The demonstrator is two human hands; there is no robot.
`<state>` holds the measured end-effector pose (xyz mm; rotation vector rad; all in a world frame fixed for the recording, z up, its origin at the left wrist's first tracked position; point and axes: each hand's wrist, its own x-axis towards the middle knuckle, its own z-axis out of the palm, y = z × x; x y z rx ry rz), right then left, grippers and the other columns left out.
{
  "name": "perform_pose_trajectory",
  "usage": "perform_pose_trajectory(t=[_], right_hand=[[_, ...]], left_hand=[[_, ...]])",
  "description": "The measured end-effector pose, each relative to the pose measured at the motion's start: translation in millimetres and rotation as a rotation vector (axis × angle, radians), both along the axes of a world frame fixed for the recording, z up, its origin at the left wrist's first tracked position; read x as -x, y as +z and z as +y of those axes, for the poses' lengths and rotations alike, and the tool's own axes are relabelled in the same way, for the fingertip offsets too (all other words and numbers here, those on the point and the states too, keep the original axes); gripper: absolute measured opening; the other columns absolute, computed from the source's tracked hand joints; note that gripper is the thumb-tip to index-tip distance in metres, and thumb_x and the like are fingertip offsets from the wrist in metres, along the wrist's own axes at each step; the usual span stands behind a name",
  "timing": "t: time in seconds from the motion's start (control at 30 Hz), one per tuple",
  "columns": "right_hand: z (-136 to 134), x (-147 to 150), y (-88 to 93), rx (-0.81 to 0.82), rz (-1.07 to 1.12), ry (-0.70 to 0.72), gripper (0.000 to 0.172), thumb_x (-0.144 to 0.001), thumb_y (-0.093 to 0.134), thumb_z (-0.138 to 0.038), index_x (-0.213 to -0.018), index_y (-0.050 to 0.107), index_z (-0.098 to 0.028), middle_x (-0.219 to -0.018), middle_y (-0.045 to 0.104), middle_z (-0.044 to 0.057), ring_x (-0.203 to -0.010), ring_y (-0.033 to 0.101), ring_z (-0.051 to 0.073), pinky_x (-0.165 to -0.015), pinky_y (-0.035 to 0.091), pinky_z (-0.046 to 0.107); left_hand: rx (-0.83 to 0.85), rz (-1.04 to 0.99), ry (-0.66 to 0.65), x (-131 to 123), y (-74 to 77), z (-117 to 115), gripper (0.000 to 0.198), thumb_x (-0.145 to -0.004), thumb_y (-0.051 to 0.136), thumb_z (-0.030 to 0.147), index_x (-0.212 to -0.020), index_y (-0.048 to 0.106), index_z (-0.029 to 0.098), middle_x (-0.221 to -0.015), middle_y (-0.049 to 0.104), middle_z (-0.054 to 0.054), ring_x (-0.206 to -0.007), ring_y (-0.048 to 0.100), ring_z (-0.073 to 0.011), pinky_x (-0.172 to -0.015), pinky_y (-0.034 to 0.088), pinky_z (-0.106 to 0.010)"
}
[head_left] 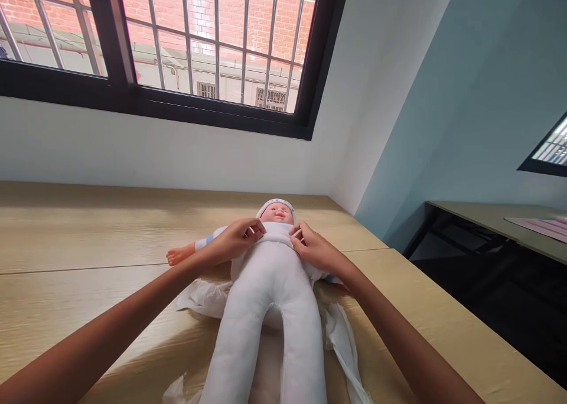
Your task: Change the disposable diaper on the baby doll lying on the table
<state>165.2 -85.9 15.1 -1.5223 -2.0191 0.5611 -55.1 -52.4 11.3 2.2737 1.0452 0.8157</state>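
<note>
Head view looks down a long wooden table (80,233) set against a white wall (168,150), with a barred window (199,44) above it and a brick wall outside. To the right, a blue wall (443,97) rises behind a second table (482,215) holding a pink mat (543,227). A baby doll (270,286) lies on its back in the middle of the wooden table, head toward the window and legs toward the person, dressed in a padded white suit (266,297). Crumpled white cloth (204,297) lies under the doll and spreads out past both sides of its hips and legs. Both forearms reach in from the bottom corners. The left hand (239,238) and the right hand (310,249) rest on either side of the doll's chest, just below its chin, each clenched in a pinch on the suit's top edge. A bare plastic arm (181,253) sticks out just beneath the left hand. A patterned white cap (277,206) covers the top of the doll's head.
</note>
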Motion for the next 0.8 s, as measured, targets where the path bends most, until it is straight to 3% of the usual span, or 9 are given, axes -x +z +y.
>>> perform_pose_trajectory(t=[0.23,0.37,0.47,0.63,0.8], right_hand=[[18,3,0.9,-0.013,-0.137,-0.019,0.005,-0.079,0.048,-0.018,-0.078,0.045,-0.022,-0.069,0.058,0.000,-0.058,0.052,0.015,-0.049,0.040,0.025],[14,11,2.2,-0.083,-0.183,-0.026,0.008,-0.079,0.046,-0.013,-0.080,0.046,-0.021,-0.085,0.057,0.005,-0.075,0.055,0.019,-0.060,0.044,0.027],[5,20,3.7,-0.181,-0.257,-0.013,0.024,-0.076,0.041,-0.002,-0.092,0.049,-0.019,-0.094,0.056,0.008,-0.088,0.052,0.022,-0.072,0.044,0.030],[-3,28,7.1,-0.306,-0.315,0.015,0.030,-0.074,0.035,0.004,-0.089,0.049,-0.018,-0.094,0.058,0.008,-0.086,0.052,0.021,-0.072,0.041,0.030],[-7,21,16.3,-0.272,-0.261,0.026,0.023,-0.075,0.042,-0.001,-0.082,0.055,-0.019,-0.088,0.065,0.004,-0.078,0.057,0.017,-0.066,0.039,0.026]], left_hand=[[-0.077,0.085,0.085,-3,2.6,2,0.014,-0.081,0.042,0.026,-0.083,0.052,0.017,-0.083,0.058,-0.004,-0.073,0.053,-0.0159,-0.061,0.041,-0.025],[-0.194,0.215,0.047,-9,8.8,3,0.010,-0.077,0.041,0.016,-0.071,0.049,0.018,-0.076,0.056,-0.002,-0.068,0.048,-0.0158,-0.060,0.036,-0.027],[-0.290,0.310,0.045,-16,14.1,-2,0.018,-0.074,0.037,0.008,-0.060,0.043,0.019,-0.067,0.053,-0.003,-0.064,0.044,-0.0165,-0.058,0.030,-0.029],[-0.386,0.446,0.040,-19,18.6,-15,0.029,-0.070,0.038,0.001,-0.050,0.031,0.020,-0.057,0.046,-0.004,-0.062,0.039,-0.0175,-0.055,0.025,-0.031],[-0.413,0.494,0.016,-13,16.8,-16,0.032,-0.071,0.039,-0.002,-0.050,0.029,0.021,-0.057,0.046,-0.004,-0.060,0.037,-0.0173,-0.055,0.025,-0.031]])
